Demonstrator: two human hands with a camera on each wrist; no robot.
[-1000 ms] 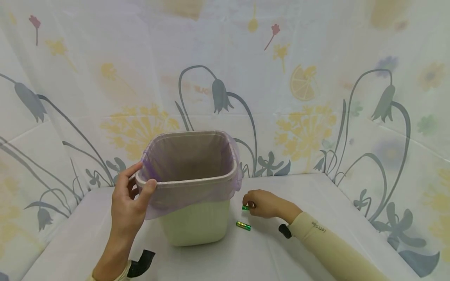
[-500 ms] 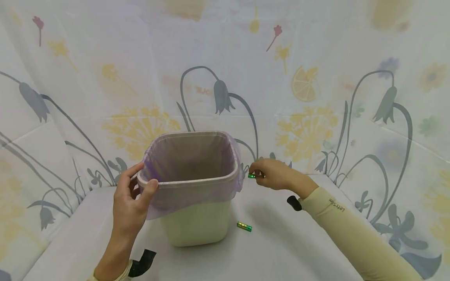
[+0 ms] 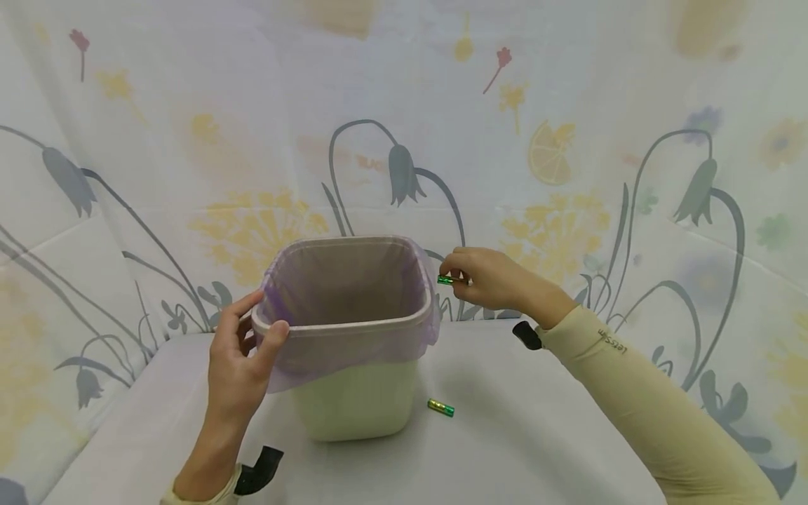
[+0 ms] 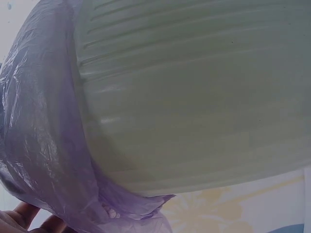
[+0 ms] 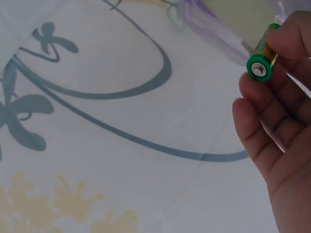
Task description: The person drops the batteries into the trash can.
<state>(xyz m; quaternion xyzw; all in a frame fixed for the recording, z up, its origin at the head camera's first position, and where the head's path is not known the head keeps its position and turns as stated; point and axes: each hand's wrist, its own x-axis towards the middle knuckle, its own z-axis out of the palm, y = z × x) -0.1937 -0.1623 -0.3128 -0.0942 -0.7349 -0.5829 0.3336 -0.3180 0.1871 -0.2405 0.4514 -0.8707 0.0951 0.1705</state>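
A pale green trash can (image 3: 353,403) stands on the table, lined with a thin purple plastic bag (image 3: 344,354) folded over its rim. My left hand (image 3: 243,368) grips the rim at the near left corner, thumb outside on the front and fingers along the left side. In the left wrist view the bag (image 4: 43,111) drapes over the can's ribbed wall (image 4: 194,97). Just right of the rim, my right hand (image 3: 489,277) is raised and pinches a green and gold battery (image 3: 446,280). The right wrist view shows the battery's (image 5: 262,60) metal end cap, held between thumb and fingers.
A second green and gold battery (image 3: 440,407) lies on the white tabletop (image 3: 492,449), right of the can's base. Behind the table hangs a flower-patterned curtain (image 3: 404,98). Black straps (image 3: 527,335) show at both wrists.
My right hand has lifted a battery off the table, up to the height of the can's rim. My left hand keeps its grip on the rim; the other battery has stayed put.
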